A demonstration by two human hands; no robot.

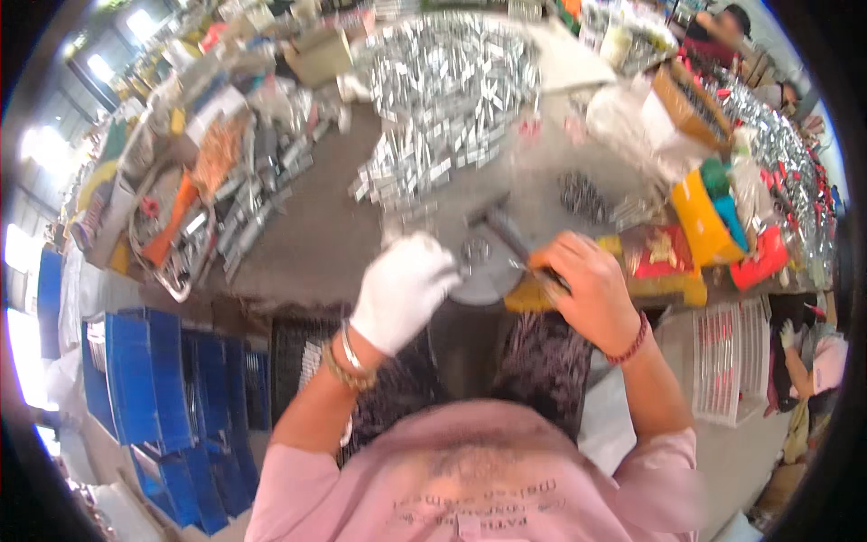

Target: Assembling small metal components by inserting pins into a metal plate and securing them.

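Observation:
My left hand, in a white glove, is at the left edge of a round grey metal disc. Its fingers are pinched together, and what they hold is too small and blurred to name. From the right, my bare right hand is closed around the handle end of a hammer. The hammer's dark head lies beyond the disc, to the upper left of that hand. A small shiny round piece shows on the disc between my hands.
A large heap of silvery metal pieces spreads over the far table. Loose strips and an orange-handled tool lie left. Dark small parts, a yellow box and a red tray are right. Blue bins and a white crate flank me.

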